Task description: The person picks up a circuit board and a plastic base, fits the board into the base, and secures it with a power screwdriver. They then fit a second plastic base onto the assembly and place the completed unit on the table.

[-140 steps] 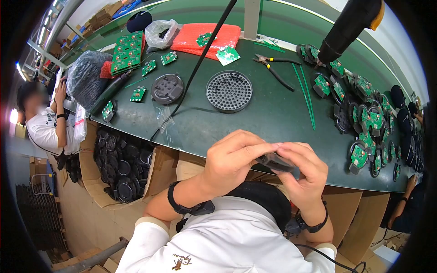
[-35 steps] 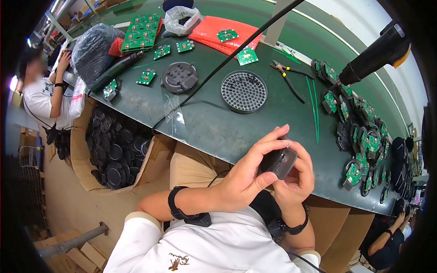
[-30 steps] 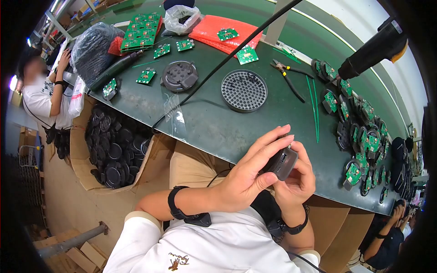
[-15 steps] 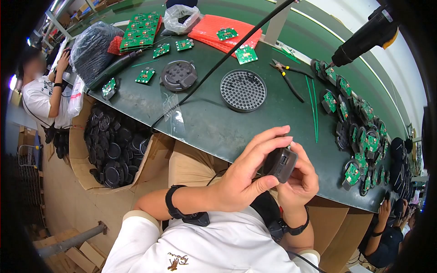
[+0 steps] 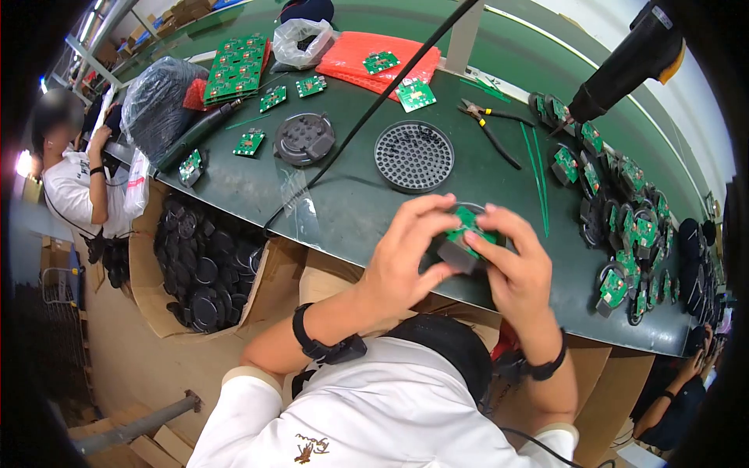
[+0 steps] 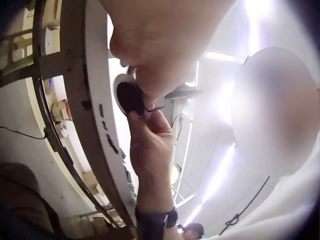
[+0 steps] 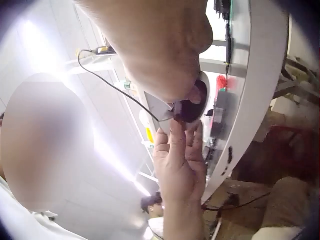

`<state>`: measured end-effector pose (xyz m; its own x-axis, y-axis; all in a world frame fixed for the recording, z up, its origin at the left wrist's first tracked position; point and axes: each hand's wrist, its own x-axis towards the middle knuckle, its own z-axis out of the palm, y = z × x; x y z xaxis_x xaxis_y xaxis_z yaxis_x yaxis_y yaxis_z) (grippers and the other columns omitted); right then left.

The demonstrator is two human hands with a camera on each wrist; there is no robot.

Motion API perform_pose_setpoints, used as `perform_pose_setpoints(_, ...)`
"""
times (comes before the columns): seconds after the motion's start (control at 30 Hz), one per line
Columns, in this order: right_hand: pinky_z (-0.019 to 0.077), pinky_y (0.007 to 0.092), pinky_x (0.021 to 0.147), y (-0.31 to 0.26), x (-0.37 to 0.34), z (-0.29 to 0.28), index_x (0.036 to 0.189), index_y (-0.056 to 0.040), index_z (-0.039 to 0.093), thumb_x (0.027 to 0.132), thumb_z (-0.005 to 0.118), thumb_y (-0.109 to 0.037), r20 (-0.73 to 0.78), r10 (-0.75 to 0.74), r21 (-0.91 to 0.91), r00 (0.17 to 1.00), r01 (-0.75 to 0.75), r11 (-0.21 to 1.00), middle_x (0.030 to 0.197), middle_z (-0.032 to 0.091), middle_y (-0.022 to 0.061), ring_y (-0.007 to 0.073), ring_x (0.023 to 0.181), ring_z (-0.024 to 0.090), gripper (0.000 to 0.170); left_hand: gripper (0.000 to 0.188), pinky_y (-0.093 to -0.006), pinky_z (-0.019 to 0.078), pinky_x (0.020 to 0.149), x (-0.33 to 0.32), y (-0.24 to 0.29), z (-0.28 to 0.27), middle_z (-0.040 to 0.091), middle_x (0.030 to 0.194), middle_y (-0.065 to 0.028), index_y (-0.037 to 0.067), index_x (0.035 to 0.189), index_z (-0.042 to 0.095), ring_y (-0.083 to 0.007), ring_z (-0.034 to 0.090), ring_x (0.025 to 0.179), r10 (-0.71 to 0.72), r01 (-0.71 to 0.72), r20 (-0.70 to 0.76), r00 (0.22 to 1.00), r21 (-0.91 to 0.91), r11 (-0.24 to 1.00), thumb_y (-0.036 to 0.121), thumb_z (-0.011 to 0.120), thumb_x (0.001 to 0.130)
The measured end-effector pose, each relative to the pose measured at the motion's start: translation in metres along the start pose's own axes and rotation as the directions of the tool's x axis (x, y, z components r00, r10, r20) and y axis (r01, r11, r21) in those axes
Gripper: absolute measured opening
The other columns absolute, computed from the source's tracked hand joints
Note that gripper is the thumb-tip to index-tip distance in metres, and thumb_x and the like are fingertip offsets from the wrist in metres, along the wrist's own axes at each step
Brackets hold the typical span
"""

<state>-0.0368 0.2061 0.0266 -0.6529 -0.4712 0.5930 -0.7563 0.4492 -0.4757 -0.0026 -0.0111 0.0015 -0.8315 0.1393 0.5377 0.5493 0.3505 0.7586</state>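
Observation:
Both hands hold a round black plastic housing in front of the chest, over the table's front edge. A green circuit board on it faces the head camera. My left hand grips the housing's left side, fingers at the far rim and thumb underneath. From the right, my right hand grips it too, with a finger across the board. In the left wrist view the housing's dark underside shows between the hands. The right wrist view shows the dark round face, partly covered by fingers.
A round perforated black part and another black housing lie ahead on the table. Pliers lie behind. Many board-fitted housings crowd the right. An electric screwdriver hangs above. A carton of black parts stands at left.
The housing has turned from showing its edge with a slot to showing its green board. Both hands have shifted their grip around it, and the right fingers now reach over the board.

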Motion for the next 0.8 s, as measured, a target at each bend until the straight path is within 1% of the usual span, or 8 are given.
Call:
perform_pose_setpoints(0.03, 0.0578, 0.0441, 0.100, 0.007, 0.005, 0.000, 0.114, -0.0129, 0.082, 0.075, 0.070, 0.013, 0.047, 0.006, -0.026, 0.999, -0.005, 1.000, 0.122, 0.071, 0.0142, 0.0368, 0.119, 0.068, 0.049, 0.056, -0.0432, 0.0570, 0.104, 0.000, -0.003, 0.006, 0.064, 0.139, -0.0196, 0.003, 0.117, 0.070, -0.0389, 0.067, 0.125, 0.061, -0.058, -0.038, 0.997, 0.078, 0.995, 0.007, 0.093, 0.066)
perform_pose_setpoints(0.07, 0.0575, 0.0442, 0.100, 0.013, 0.009, 0.000, 0.113, -0.0139, 0.082, 0.075, 0.070, 0.013, 0.093, 0.013, -0.053, 0.996, -0.008, 0.999, 0.122, 0.071, 0.0136, 0.0366, 0.118, 0.068, 0.047, 0.056, -0.0432, 0.0570, 0.104, -0.003, -0.007, 0.008, 0.064, 0.139, -0.0196, 0.003, 0.117, 0.070, -0.0389, 0.067, 0.125, 0.063, -0.061, -0.024, 0.998, 0.081, 0.995, 0.007, 0.093, 0.066)
perform_pose_setpoints(0.13, 0.0574, 0.0439, 0.098, 0.025, 0.013, -0.005, 0.112, -0.0146, 0.082, 0.075, 0.070, 0.012, 0.167, 0.014, -0.032, 0.986, -0.009, 0.999, 0.123, 0.070, 0.0131, 0.0357, 0.117, 0.067, 0.047, 0.051, -0.0447, 0.0589, 0.100, -0.010, -0.011, 0.012, 0.066, 0.138, -0.0173, 0.003, 0.114, 0.072, -0.0387, 0.069, 0.119, 0.160, -0.166, 0.045, 0.986, 0.287, 0.944, 0.008, 0.093, 0.067)
perform_pose_setpoints(0.2, 0.0573, 0.0436, 0.097, 0.032, 0.012, -0.009, 0.111, -0.0152, 0.083, 0.075, 0.070, 0.012, 0.253, 0.006, -0.014, 0.968, -0.003, 1.000, 0.123, 0.070, 0.0126, 0.0347, 0.115, 0.067, 0.046, 0.053, -0.0452, 0.0595, 0.098, -0.004, -0.003, 0.011, 0.069, 0.133, -0.0157, 0.003, 0.118, 0.071, -0.0388, 0.071, 0.113, 0.186, -0.188, 0.038, 0.982, 0.316, 0.930, 0.012, 0.092, 0.070)
perform_pose_setpoints(0.27, 0.0568, 0.0433, 0.097, 0.038, 0.010, -0.010, 0.110, -0.0133, 0.082, 0.074, 0.070, 0.012, 0.254, 0.005, 0.039, 0.967, -0.016, 0.999, 0.122, 0.070, 0.0109, 0.0332, 0.115, 0.068, 0.045, 0.055, -0.0442, 0.0592, 0.096, -0.009, 0.000, 0.012, 0.068, 0.133, -0.0158, 0.003, 0.120, 0.072, -0.0373, 0.070, 0.115, -0.014, 0.000, 0.049, 0.999, 0.270, 0.963, 0.017, 0.092, 0.071)
perform_pose_setpoints(0.5, 0.0581, 0.0413, 0.092, 0.033, 0.019, -0.017, 0.106, -0.0105, 0.081, 0.075, 0.071, 0.009, 0.307, -0.033, -0.031, 0.951, 0.045, 0.999, 0.117, 0.072, 0.0088, 0.0320, 0.107, 0.069, 0.038, 0.055, -0.0436, 0.0581, 0.094, -0.003, 0.005, 0.010, 0.068, 0.129, -0.0146, 0.004, 0.123, 0.072, -0.0362, 0.068, 0.113, -0.037, -0.002, 0.110, 0.993, 0.329, 0.944, 0.020, 0.090, 0.073)
perform_pose_setpoints(0.6, 0.0589, 0.0403, 0.085, 0.030, 0.021, -0.010, 0.104, -0.0118, 0.081, 0.078, 0.075, 0.004, 0.248, 0.084, -0.029, 0.965, -0.080, 0.996, 0.114, 0.073, 0.0057, 0.0286, 0.103, 0.070, 0.031, 0.055, -0.0435, 0.0583, 0.093, -0.002, 0.007, 0.010, 0.068, 0.129, -0.0142, 0.004, 0.123, 0.073, -0.0358, 0.068, 0.112, -0.036, -0.010, 0.125, 0.991, 0.349, 0.937, 0.021, 0.090, 0.073)
perform_pose_setpoints(0.8, 0.0589, 0.0379, 0.078, 0.036, 0.021, -0.004, 0.101, -0.0137, 0.082, 0.078, 0.084, -0.009, 0.234, 0.021, -0.086, 0.972, -0.001, 0.996, 0.108, 0.073, 0.0004, 0.0238, 0.099, 0.070, 0.024, 0.052, -0.0424, 0.0586, 0.092, -0.001, 0.006, 0.008, 0.068, 0.129, -0.0146, 0.004, 0.120, 0.074, -0.0346, 0.069, 0.111, -0.052, 0.001, 0.136, 0.989, 0.347, 0.938, 0.022, 0.090, 0.073)
